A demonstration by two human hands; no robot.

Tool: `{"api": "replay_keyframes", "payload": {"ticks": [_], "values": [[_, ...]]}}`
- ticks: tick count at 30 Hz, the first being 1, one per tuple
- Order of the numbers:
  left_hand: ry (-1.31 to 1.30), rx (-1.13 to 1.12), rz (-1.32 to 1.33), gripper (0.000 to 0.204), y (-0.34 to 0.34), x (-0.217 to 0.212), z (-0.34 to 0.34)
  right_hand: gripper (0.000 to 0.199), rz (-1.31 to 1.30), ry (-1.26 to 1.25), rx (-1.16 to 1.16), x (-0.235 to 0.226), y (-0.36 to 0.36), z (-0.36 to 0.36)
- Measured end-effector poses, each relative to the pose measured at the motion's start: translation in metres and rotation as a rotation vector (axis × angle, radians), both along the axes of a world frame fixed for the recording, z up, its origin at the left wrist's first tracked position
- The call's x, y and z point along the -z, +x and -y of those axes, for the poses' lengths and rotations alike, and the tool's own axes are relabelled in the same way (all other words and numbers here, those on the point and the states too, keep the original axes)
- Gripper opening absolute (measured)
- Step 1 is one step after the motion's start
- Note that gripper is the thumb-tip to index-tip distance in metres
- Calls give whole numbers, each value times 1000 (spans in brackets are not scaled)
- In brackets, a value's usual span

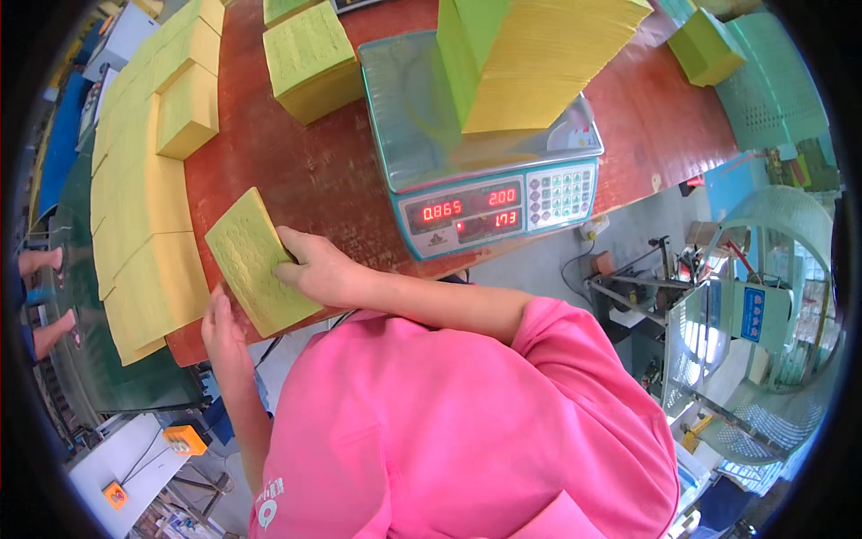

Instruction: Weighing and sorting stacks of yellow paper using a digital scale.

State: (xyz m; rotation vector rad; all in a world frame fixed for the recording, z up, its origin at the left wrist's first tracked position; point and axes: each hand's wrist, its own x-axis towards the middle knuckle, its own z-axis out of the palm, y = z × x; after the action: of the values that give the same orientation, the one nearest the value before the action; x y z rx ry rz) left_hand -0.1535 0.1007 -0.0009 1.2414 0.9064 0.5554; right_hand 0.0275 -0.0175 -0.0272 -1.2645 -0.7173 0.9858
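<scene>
A stack of yellow-green paper sheets with an embossed pattern is tilted over the near edge of the table. My right hand grips it by its right edge, with the thumb and fingers closed on it. My left hand is at the lower left edge of the stack, its fingers straight and close together. Whether any of those fingers reach under the paper is hidden. To the right of my right hand stands a digital scale with red lit digits. A tall stack of yellow and green paper rests on its metal pan.
Many yellow paper stacks stand in rows along the left side of the red table. Another yellow paper block sits behind, left of the scale. A green perforated basket is at far right. Below it stands a round caged fan.
</scene>
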Motion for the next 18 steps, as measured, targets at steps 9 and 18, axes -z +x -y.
{"api": "replay_keyframes", "payload": {"ticks": [9, 18], "values": [[178, 180, 235, 19, 118, -95, 35, 30, 236, 279, 279, -111, 87, 86], [137, 314, 249, 21, 155, -66, 14, 33, 178, 134, 256, -108, 97, 102]]}}
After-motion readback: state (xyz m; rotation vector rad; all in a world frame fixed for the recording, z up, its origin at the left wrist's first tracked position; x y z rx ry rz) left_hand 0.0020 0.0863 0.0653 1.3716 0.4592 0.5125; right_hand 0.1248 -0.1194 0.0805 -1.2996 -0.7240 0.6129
